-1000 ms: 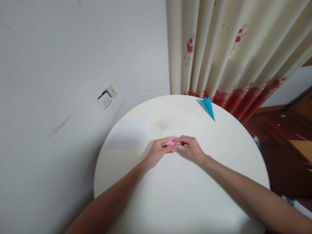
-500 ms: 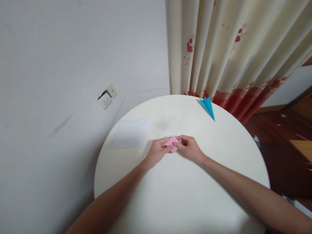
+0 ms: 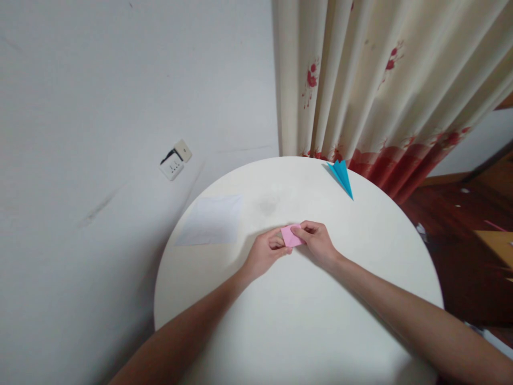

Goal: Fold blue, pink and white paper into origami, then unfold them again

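Observation:
A small folded pink paper (image 3: 290,236) is pinched between both my hands over the middle of a round white table (image 3: 304,321). My left hand (image 3: 264,252) grips its left edge with curled fingers. My right hand (image 3: 316,243) holds its right side, thumb on top. The paper's lower part is hidden by my fingers.
A blue folded paper plane (image 3: 341,175) lies near the table's far edge by a cream curtain with red flowers (image 3: 380,85). A white sheet of paper (image 3: 212,225) lies flat at the table's left. A wall socket (image 3: 175,160) sits on the grey wall.
The pink paper has been turned and flattened between my fingers; it now shows a flat, squarish face. Both hands shifted slightly right.

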Demonstrator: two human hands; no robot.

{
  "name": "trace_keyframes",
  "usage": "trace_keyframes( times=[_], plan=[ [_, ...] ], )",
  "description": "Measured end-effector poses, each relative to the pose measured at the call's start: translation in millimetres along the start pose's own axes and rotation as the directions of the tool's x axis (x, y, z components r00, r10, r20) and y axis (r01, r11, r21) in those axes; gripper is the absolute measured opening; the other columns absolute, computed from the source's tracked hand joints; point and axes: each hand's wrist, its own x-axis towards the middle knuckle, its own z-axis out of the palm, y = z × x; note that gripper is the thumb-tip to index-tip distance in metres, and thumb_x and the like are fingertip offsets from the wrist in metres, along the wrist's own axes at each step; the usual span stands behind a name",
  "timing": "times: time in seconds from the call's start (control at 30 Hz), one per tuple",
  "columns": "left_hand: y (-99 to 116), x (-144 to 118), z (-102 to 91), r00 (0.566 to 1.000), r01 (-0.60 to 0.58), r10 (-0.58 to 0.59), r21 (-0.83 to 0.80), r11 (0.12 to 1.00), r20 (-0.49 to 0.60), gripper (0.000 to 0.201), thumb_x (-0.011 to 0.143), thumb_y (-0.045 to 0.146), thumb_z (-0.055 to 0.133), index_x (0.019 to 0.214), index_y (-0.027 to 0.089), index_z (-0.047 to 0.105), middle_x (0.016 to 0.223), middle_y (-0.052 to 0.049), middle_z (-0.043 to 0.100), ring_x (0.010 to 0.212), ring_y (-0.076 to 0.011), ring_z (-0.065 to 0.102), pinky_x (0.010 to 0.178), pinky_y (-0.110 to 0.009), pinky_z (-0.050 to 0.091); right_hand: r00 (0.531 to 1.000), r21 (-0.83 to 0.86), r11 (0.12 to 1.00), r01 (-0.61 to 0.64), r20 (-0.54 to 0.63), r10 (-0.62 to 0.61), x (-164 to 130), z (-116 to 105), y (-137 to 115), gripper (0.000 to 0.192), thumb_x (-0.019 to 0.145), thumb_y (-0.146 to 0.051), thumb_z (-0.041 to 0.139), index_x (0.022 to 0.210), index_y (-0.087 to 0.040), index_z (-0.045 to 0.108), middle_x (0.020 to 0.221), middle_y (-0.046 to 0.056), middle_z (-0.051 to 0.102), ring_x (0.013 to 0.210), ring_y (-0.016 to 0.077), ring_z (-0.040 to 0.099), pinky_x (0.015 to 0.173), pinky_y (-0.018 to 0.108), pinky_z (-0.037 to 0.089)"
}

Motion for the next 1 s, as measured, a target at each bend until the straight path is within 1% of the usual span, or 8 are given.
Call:
trace_keyframes(
  times=[0.07,0.2,0.27,0.37,0.47,0.73,0.9,1.0],
  plan=[
    [2,0,1.0,0.999,-0.025,0.026,0.026,0.999,-0.042,0.059,0.071,0.025,0.081,0.127,0.013,0.065,0.08,-0.004,0.074,0.071,-0.0158,0.067,0.069,-0.026,0.051,1.0,0.031,0.999,-0.009,-0.009,0.009,0,1,-2,0.042,0.064,-0.054,0.082,0.062,-0.016,0.065,0.055,-0.002,0.054,0.052,0.0103,0.04,0.05,0.026,0.028],
    [2,0,0.3,0.982,-0.064,0.063,-0.003,0.998,-0.181,0.058,0.074,0.026,0.078,0.129,0.011,0.065,0.074,-0.003,0.074,0.069,-0.0157,0.067,0.068,-0.025,0.051,1.0,0.019,0.999,-0.029,-0.009,0.029,1,1,-6,0.046,0.064,-0.059,0.081,0.059,-0.017,0.062,0.051,-0.003,0.049,0.05,0.0096,0.036,0.048,0.025,0.026],
    [1,1,-1.6,0.972,-0.092,0.092,0.013,0.996,-0.215,0.049,0.076,0.027,0.076,0.122,0.012,0.07,0.076,-0.004,0.075,0.07,-0.0158,0.066,0.069,-0.026,0.051,0.999,0.005,0.999,-0.048,0.003,0.048,1,1,-6,0.048,0.063,-0.061,0.08,0.059,-0.017,0.061,0.051,-0.004,0.049,0.049,0.0092,0.035,0.047,0.025,0.025],
    [2,1,-4.8,0.961,-0.129,0.144,0.078,0.988,-0.237,0.034,0.078,0.028,0.074,0.109,0.014,0.077,0.084,-0.006,0.077,0.071,-0.0161,0.066,0.069,-0.026,0.052,0.997,-0.01,0.998,-0.065,0.036,0.066,1,0,-4,0.047,0.065,-0.061,0.078,0.062,-0.017,0.062,0.05,-0.004,0.048,0.048,0.0086,0.034,0.047,0.024,0.023],
    [5,-1,-6.6,0.945,-0.165,0.195,0.132,0.977,-0.263,0.025,0.08,0.03,0.073,0.098,0.016,0.08,0.081,-0.006,0.077,0.069,-0.0163,0.067,0.067,-0.026,0.053,0.996,-0.038,0.998,-0.05,0.075,0.053,1,-2,-2,0.045,0.067,-0.059,0.076,0.064,-0.016,0.065,0.051,-0.004,0.049,0.048,0.0087,0.035,0.047,0.024,0.023],
    [12,-3,-7.6,0.933,-0.198,0.247,0.201,0.959,-0.26,0.02,0.083,0.033,0.07,0.079,0.016,0.08,0.073,-0.006,0.076,0.065,-0.0161,0.067,0.064,-0.025,0.053,0.994,-0.109,0.994,0.006,0.108,0.006,3,-6,0,0.043,0.071,-0.056,0.073,0.066,-0.014,0.071,0.053,-0.003,0.051,0.05,0.0088,0.035,0.049,0.025,0.024],
    [10,-1,-9.7,0.934,-0.193,0.234,0.17,0.966,-0.271,0.024,0.084,0.036,0.071,0.081,0.014,0.079,0.072,-0.007,0.075,0.065,-0.0168,0.068,0.065,-0.026,0.054,0.991,-0.124,0.991,0.049,0.13,-0.033,2,-7,0,0.039,0.074,-0.052,0.072,0.066,-0.014,0.071,0.054,-0.003,0.05,0.051,0.0093,0.036,0.051,0.025,0.025],
    [6,1,-9.7,0.938,-0.179,0.203,0.108,0.978,-0.281,0.027,0.084,0.038,0.071,0.091,0.014,0.079,0.082,-0.008,0.077,0.071,-0.0176,0.069,0.07,-0.027,0.056,0.993,-0.13,0.989,0.065,0.105,-0.052,0,-5,-1,0.037,0.075,-0.051,0.072,0.065,-0.015,0.071,0.054,-0.003,0.049,0.052,0.0099,0.037,0.051,0.026,0.026]
  ],
)
